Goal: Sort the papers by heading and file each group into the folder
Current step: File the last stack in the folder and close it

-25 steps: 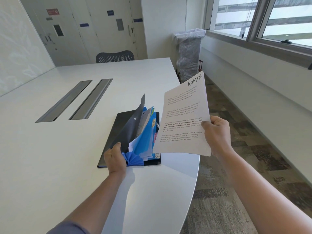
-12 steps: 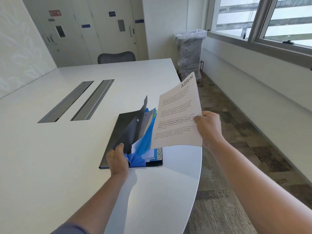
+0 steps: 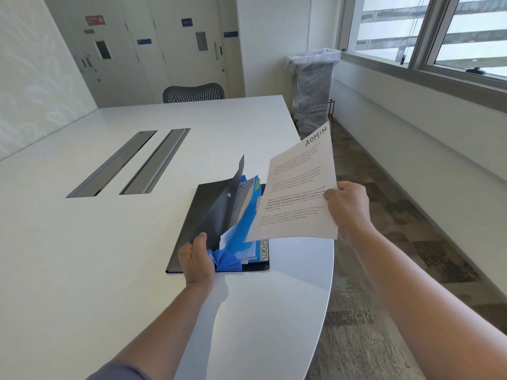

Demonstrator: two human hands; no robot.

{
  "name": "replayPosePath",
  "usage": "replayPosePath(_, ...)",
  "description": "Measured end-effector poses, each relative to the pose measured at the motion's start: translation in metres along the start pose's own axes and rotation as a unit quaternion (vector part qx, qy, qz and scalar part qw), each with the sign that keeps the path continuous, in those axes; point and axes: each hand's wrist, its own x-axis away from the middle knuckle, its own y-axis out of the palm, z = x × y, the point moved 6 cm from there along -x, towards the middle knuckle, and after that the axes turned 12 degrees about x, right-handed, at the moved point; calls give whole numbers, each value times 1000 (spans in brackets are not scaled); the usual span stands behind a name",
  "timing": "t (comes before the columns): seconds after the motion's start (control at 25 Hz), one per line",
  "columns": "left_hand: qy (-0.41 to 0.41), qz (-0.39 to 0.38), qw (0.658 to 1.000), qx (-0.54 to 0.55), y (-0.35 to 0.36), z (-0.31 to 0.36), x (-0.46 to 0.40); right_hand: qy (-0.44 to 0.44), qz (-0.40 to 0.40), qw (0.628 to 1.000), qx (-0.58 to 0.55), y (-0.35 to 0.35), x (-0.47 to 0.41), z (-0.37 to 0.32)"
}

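A black expanding folder [image 3: 192, 223] with blue accordion pockets [image 3: 241, 229] lies open on the white table [image 3: 82, 256] near its right edge. My left hand [image 3: 197, 256] grips the folder's near end and holds the dark front flap up. A blue tab reading SPORTS [image 3: 264, 249] shows at the folder's near right corner. My right hand [image 3: 347, 208] pinches the right edge of a white sheet headed ADMIN [image 3: 299, 187], held tilted in the air just right of the pockets, its lower left corner over them.
Two grey cable slots [image 3: 129, 163] are sunk into the table's middle. A mesh office chair [image 3: 193, 93] stands at the far end. A bin wrapped in plastic [image 3: 314, 89] stands by the wall under the window. The table's curved edge runs right of the folder.
The ADMIN sheet swung left toward the pockets, then back out slightly right. My left hand keeps holding the flap up.
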Motion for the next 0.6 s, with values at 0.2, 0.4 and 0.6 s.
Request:
replayPosePath(0.2, 15, -17, 1000, -9, 0, -5, -6, 7, -21, 1000, 22, 18, 8, 5)
replayPosePath(0.4, 28, -52, 998, -22, 1, -13, -13, -3, -48, 998, 31, 37, 23, -1)
replayPosePath(0.6, 74, -102, 991, -37, 6, -10, -11, 1, -80, 996, 31, 51, 28, -10)
